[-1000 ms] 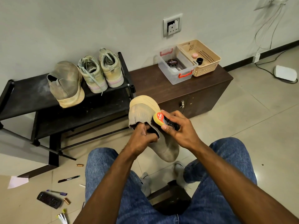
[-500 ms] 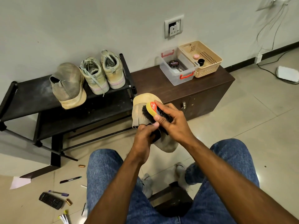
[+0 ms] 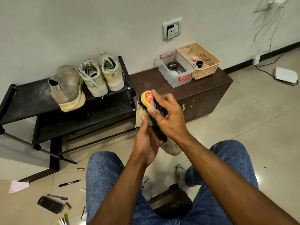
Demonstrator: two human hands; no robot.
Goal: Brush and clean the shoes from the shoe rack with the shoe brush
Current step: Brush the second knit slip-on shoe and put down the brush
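Observation:
My left hand (image 3: pixel 146 142) grips a beige slip-on shoe (image 3: pixel 172 147) at its opening, held up in front of my knees; most of the shoe is hidden behind both hands. My right hand (image 3: pixel 168 117) holds the yellow shoe brush (image 3: pixel 147 99) with a red label, its dark bristles pressed against the shoe's upper end. On the black shoe rack (image 3: pixel 29 98) at the left lies the matching beige shoe (image 3: pixel 67 88) on its side, beside a pair of pale lace-up sneakers (image 3: pixel 101 75).
A brown low cabinet (image 3: pixel 206 93) by the wall carries a clear box (image 3: pixel 176 73) with a polish tin and a beige basket (image 3: pixel 200 60). Pens, a remote (image 3: pixel 49 204) and small bits litter the floor at lower left. Cables and a white device (image 3: pixel 284 75) lie at right.
The right hand has swept the brush up along the shoe, away from me, to its far end. The left hand has raised the shoe, so less of it shows.

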